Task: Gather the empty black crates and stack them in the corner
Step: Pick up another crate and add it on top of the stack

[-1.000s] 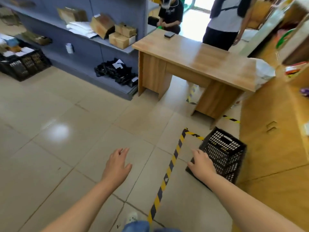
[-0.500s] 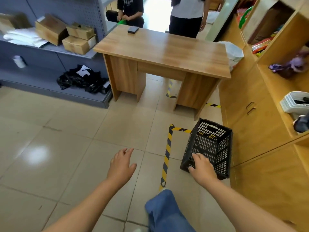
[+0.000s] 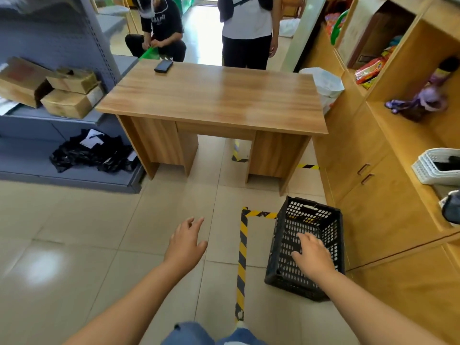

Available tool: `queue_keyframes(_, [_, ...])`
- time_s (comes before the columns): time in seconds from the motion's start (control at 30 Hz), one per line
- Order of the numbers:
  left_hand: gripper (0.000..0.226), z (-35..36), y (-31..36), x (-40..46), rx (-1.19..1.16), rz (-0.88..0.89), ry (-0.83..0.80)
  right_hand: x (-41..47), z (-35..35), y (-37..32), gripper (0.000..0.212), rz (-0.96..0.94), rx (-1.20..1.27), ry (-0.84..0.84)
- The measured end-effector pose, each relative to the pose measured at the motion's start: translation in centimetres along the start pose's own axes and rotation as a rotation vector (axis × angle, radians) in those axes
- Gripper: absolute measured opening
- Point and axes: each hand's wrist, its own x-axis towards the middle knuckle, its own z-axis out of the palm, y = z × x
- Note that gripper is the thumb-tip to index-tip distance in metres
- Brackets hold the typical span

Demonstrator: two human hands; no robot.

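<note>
R hand (image 3: 312,255) spread flat on black crate (image 3: 321,220), lower right, nothing gripped | L hand (image 3: 185,241) wide, empty | rim to be gripped w/ both, kept level, set flush vs cabinet (image 3: 373,195).

The crate (image 3: 307,247) stands on the floor (image 3: 87,232), before the desk (image 3: 214,95), beside the cabinet (image 3: 388,220).

Right hand (image 3: 312,255) perhaps touching crate (image 3: 308,247).

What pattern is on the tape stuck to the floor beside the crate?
Diagonal yellow and black stripes on the floor tape, seen plainly in the head view.
</note>
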Motion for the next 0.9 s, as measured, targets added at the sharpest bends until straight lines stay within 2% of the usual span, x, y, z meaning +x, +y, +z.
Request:
queue_keyframes(0.23, [0.062,-1.8,0.7,9.0,0.010,0.074,-0.108,5.3,-1.9,0.3,0.060,0.135,-0.022,0.019])
queue_keyframes(0.47, [0.061,-5.7,0.0,20.2,0.102,0.233,-0.233,10.3,-2.5,-2.6,0.060,0.349,-0.001,0.034])
queue_keyframes(0.7, [0.059,-9.2,-0.3,30.9,0.238,0.430,-0.350,13.3,-2.4,-7.2,0.059,0.544,0.104,0.073])
queue_keyframes(0.9, [0.052,-7.1,2.8,36.3,0.314,0.566,-0.487,12.7,-0.6,-8.0,0.051,0.721,0.260,0.074])
